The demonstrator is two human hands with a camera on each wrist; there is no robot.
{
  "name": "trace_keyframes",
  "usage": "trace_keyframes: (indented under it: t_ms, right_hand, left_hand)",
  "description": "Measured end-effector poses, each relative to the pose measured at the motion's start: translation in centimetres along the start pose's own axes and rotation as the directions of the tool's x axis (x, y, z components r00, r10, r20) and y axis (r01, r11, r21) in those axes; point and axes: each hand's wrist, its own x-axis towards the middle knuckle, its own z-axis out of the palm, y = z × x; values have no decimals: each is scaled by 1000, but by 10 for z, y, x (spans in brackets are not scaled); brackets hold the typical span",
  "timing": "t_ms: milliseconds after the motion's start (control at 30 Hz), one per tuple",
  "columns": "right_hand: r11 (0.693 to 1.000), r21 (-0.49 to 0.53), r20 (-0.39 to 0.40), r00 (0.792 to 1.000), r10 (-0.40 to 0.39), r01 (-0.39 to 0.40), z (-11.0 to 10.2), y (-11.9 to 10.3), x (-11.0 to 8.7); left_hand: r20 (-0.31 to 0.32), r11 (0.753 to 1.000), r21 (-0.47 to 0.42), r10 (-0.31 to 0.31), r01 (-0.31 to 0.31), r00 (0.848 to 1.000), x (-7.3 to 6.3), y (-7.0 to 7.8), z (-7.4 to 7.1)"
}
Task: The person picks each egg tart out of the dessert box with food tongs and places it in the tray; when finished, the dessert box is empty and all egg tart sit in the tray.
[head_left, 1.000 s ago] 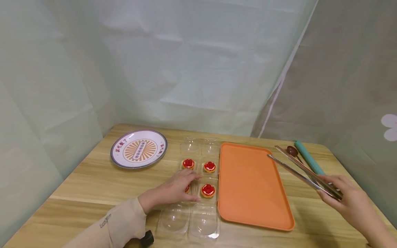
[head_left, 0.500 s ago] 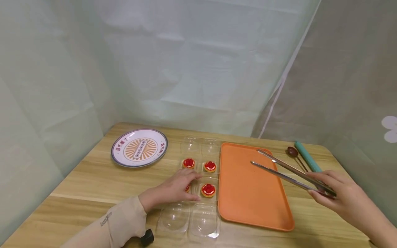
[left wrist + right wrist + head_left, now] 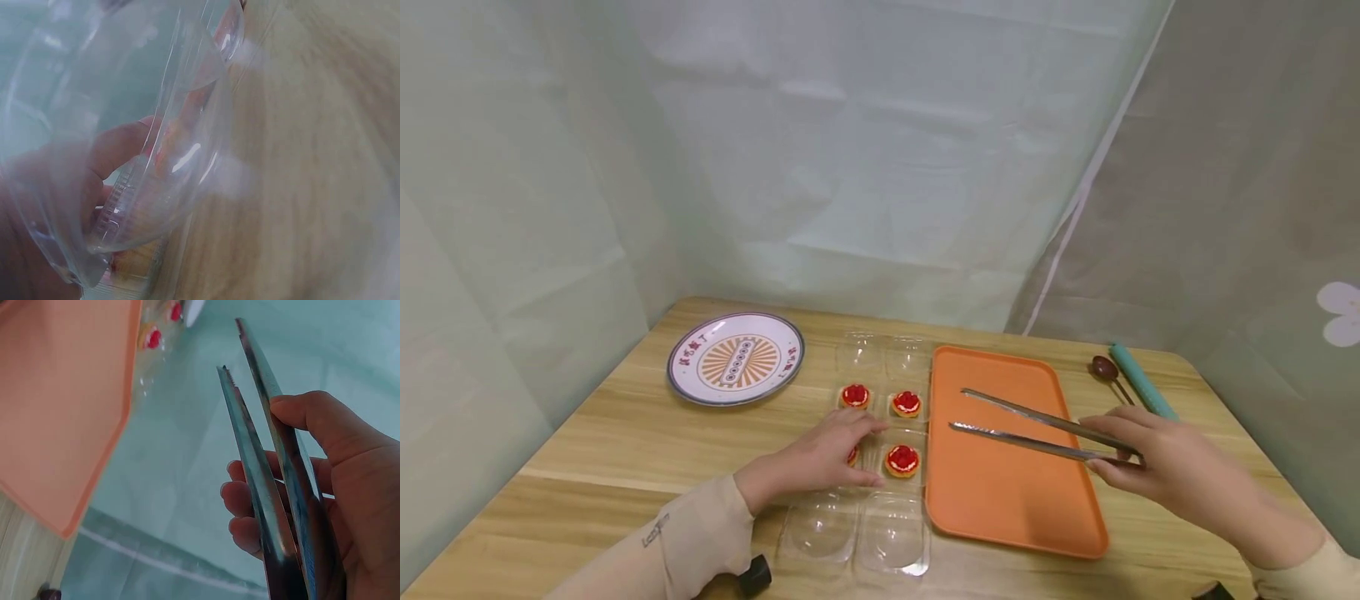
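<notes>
My left hand point(image 3: 820, 454) holds a clear plastic box point(image 3: 891, 490), thumb and fingers spread over its left compartment. It partly hides a red-topped tart point(image 3: 853, 456) there; a second tart point(image 3: 902, 461) sits to the right. In the left wrist view, a domed clear lid point(image 3: 119, 112) stands in front of the hand. My right hand point(image 3: 1172, 467) grips metal tongs point(image 3: 1030, 412), thumb on one arm and fingers curled round the other. The tongs' tips are apart over the orange tray point(image 3: 1015, 508), nothing between them.
Behind lies another clear box holding two tarts point(image 3: 855, 396) point(image 3: 907, 404), its lid point(image 3: 859, 354) folded back. A patterned plate point(image 3: 685, 379) rests at the back left. At the back right lie a brown spoon point(image 3: 1105, 367) and a teal roll point(image 3: 1142, 383). Curtains point(image 3: 880, 167) surround the table.
My right hand has brought the tongs leftward from the tray's right side to over the tray, their tips now nearer the tarts. My left hand has stayed put.
</notes>
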Motion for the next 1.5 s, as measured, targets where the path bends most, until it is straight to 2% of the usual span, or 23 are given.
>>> trace_keyframes:
  t_ms: [167,267,400,500,633,733,967,1267,1500]
  right_hand:
    - [999,35,128,992,-8,3,7,-10,16]
    - [998,56,175,984,-17,8,13,-14,23]
    - [998,37,174,983,-63,58,22,-17,30]
    - [998,28,212,976,-58,53,26,-19,34]
    - [997,71,325,946,-11,-13,30,-24,40]
    - [995,95,372,928,-9,-28,35,-26,44]
    - [995,101,400,916,-42,2,41,-31,53]
    - [997,64,409,910,-70,48,40,-39,63]
    - [995,-2,395,914,-93,102,38,-44,65]
  left_hand:
    - [-4,1000,4,0,0,1000,-1,-1,0]
    - [-5,1000,4,-1,1,1000,-2,-2,0]
    - [-6,1000,11,-8,8,1000,-1,-2,1]
    - [-6,1000,17,-11,11,1000,-1,-1,1]
    - [-5,1000,18,-13,14,1000,-1,0,1]
    - [-5,1000,23,-12,12,1000,-1,0,2]
    - [-8,1000,27,-10,10,1000,-1,1,2]
    - [-9,999,47,-13,13,1000,0,1,2]
    - [-10,999,41,-13,14,1000,-1,1,2]
